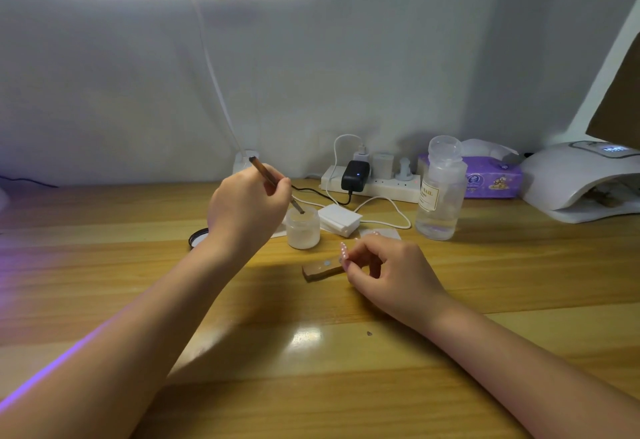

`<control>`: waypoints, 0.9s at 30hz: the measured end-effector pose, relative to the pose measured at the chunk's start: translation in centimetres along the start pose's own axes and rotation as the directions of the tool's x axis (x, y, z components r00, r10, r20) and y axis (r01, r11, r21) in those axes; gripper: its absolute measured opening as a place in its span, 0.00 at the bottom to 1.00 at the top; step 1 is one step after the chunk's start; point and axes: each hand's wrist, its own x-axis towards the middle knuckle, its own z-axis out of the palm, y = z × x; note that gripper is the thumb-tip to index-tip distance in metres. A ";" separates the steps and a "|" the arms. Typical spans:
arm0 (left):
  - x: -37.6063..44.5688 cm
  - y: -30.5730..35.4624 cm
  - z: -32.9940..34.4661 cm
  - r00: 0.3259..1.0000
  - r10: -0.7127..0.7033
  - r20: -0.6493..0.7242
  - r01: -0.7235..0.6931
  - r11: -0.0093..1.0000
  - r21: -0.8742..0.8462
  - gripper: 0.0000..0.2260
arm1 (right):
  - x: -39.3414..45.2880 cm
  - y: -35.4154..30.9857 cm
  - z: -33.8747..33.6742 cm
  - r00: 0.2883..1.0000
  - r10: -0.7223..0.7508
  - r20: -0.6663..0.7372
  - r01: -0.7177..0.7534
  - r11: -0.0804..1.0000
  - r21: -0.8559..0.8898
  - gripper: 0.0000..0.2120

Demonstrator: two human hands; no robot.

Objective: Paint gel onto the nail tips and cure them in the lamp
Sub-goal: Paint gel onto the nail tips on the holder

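Note:
My left hand (247, 208) grips a brown gel brush (268, 177), whose tip dips into the open mouth of a small frosted gel jar (303, 229). My right hand (388, 270) pinches one end of a small wooden holder block (320, 269) that lies on the wooden desk (138, 265). A pink dotted nail tip (343, 251) stands up beside my right fingers. The white curing lamp (581, 182) sits at the far right with its display lit.
The jar's black lid (198, 238) lies left of the jar. Behind it are a white pad stack (339, 220), a power strip (370, 184) with plugs and cables, a clear liquid bottle (440, 193), and a purple tissue pack (491, 179). A desk light glows overhead.

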 end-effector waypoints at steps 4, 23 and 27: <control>-0.4 0.0 0.4 0.993 0.023 0.113 -0.028 0.999 0.045 0.10 | 0.0 -0.1 0.0 1.000 0.001 0.005 -0.001 1.000 0.001 0.01; 0.3 -0.4 0.5 0.973 -0.185 0.137 0.223 0.906 -0.359 0.12 | 0.0 -0.2 -0.1 0.999 0.024 0.023 -0.024 1.000 -0.017 0.01; 0.8 -0.7 0.2 0.956 -0.277 0.093 0.289 0.850 -0.441 0.13 | 0.0 -0.3 -0.2 0.999 0.026 0.028 -0.025 1.000 -0.015 0.01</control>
